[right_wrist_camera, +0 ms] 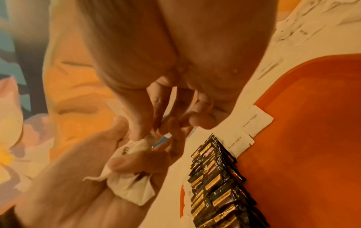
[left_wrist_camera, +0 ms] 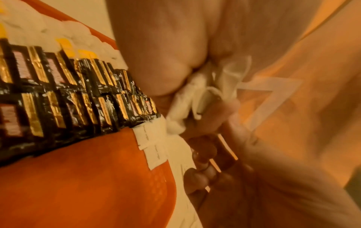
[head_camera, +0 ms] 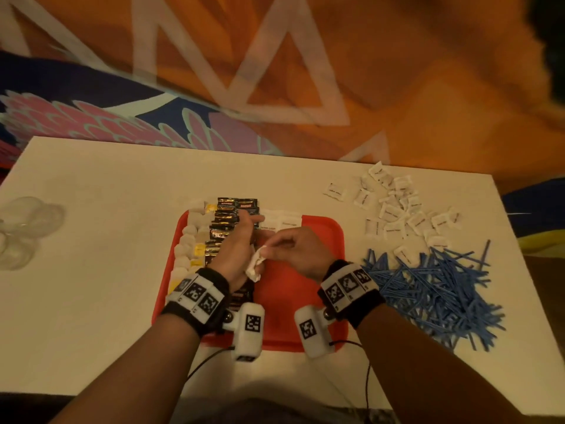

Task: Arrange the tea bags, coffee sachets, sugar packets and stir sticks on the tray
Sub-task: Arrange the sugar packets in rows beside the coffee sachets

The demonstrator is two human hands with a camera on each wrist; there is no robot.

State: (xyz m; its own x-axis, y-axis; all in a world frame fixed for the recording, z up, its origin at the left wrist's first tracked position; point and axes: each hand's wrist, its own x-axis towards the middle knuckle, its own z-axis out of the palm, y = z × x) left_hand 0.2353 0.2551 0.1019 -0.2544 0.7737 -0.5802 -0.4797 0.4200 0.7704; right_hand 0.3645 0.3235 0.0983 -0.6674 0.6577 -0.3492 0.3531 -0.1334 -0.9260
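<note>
Fingers of right hand pinching sugar packets, left hand cupping them

Red tray; black-gold coffee sachets; white sugar packets at 2 o'clock; blue stir sticks; white table.

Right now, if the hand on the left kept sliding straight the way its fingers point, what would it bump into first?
Probably the white brown sugar packets at the tray's far edge. The left hand points that way, its fingertips reaching beside the black coffee sachets, while it holds a bunch of sugar packets. Height above them is unclear.
</note>
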